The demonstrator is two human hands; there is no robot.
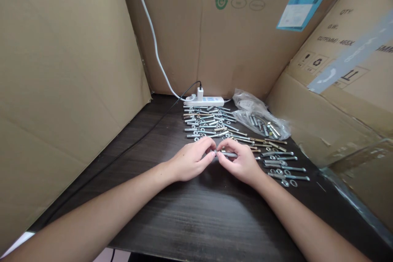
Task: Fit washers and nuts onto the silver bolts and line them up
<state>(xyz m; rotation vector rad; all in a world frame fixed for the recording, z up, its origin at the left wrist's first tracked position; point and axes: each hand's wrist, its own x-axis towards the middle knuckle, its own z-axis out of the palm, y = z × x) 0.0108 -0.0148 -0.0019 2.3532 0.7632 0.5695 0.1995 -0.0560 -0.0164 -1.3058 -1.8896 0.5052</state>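
Note:
My left hand [194, 159] and my right hand [241, 160] meet above the dark table, fingertips almost touching. Between the right thumb and fingers lies a silver expansion bolt [229, 154], roughly level, its near-left end at my left fingertips. The left thumb and forefinger pinch at that end; what small part they grip is hidden. Just beyond my hands, loose bolts and sleeves [204, 135] lie in rows with nuts and washers, some silver and some brass-coloured. Right of my right hand are more bolts [288, 168], with a nut [285, 183] and a washer [293, 183] among them.
A clear plastic bag [260, 114] with more metal parts lies at the back right. Behind the rows stands a white power strip [211, 101] with a plugged-in charger [200, 93]. A black cable [138, 141] crosses the table's left side. Cardboard walls [175, 28] enclose three sides.

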